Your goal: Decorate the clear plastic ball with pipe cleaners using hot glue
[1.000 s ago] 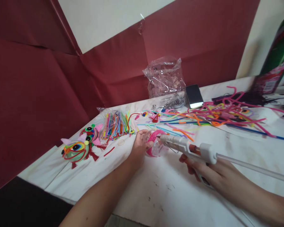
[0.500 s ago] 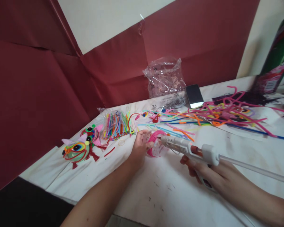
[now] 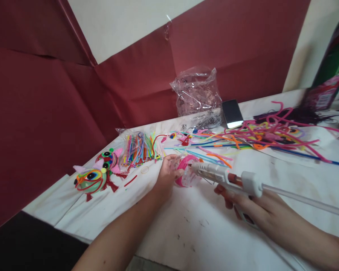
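My left hand (image 3: 169, 170) is closed on the left side of a clear, rounded plastic piece (image 3: 192, 180) with bright pink pipe cleaner (image 3: 183, 165) on it. In my right hand (image 3: 252, 209) is a white hot glue gun (image 3: 214, 172), gripped by its handle. A long translucent glue stick (image 3: 302, 198) sticks out of its back end. The nozzle points left and sits at the pink pipe cleaner; whether it touches I cannot tell. My left fingers are partly hidden behind the plastic piece.
Two colourful animal-faced crafts (image 3: 92, 182) with red tassels stand at the left. Behind my left hand lies a bag of pipe cleaners (image 3: 138, 148). Loose pipe cleaners (image 3: 274, 133) are heaped at the right, near a dark phone-like box (image 3: 232, 113). A clear plastic bag (image 3: 199, 94) leans on the red backdrop.
Almost nothing differs. Both hands, the glue gun and the plastic piece keep nearly the same places; the view has shifted very slightly.
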Demonstrator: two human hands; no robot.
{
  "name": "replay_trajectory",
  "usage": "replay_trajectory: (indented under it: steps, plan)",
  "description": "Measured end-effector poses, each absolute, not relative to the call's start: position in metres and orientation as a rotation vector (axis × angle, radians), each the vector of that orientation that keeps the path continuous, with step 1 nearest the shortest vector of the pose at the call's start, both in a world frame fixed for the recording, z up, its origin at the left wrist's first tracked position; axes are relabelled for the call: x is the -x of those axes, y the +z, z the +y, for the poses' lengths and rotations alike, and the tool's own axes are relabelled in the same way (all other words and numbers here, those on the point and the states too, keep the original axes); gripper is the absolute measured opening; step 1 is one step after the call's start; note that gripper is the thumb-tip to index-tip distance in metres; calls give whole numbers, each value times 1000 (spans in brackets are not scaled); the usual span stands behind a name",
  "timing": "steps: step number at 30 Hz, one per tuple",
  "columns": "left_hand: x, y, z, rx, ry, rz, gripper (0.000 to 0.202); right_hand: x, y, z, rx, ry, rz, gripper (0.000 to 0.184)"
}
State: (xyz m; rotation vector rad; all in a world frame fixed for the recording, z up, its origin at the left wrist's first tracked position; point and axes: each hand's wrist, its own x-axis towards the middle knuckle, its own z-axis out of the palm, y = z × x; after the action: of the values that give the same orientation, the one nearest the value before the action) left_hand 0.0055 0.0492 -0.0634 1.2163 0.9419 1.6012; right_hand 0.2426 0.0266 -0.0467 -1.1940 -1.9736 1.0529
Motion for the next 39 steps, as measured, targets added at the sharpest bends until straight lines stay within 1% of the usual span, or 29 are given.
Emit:
replay_trajectory:
  steps: [3,7,13,27,39]
  plan:
    - [-6,-63,48,-1210,1602,959,45,-242,-47,26,1199,1046,-1973,56]
    - [-6,-63,48,-1224,1606,963,43,-242,-46,23,1214,1066,-1957,62]
    - [-7,-61,48,-1207,1597,993,45,-243,-46,24,1254,1031,-1962,63]
    - [-8,-60,46,-1234,1592,1046,45,-244,-47,23,1180,1005,-1981,60]
    - [-9,-59,46,-1213,1588,1063,45,-243,-45,23,1177,1015,-1880,56]
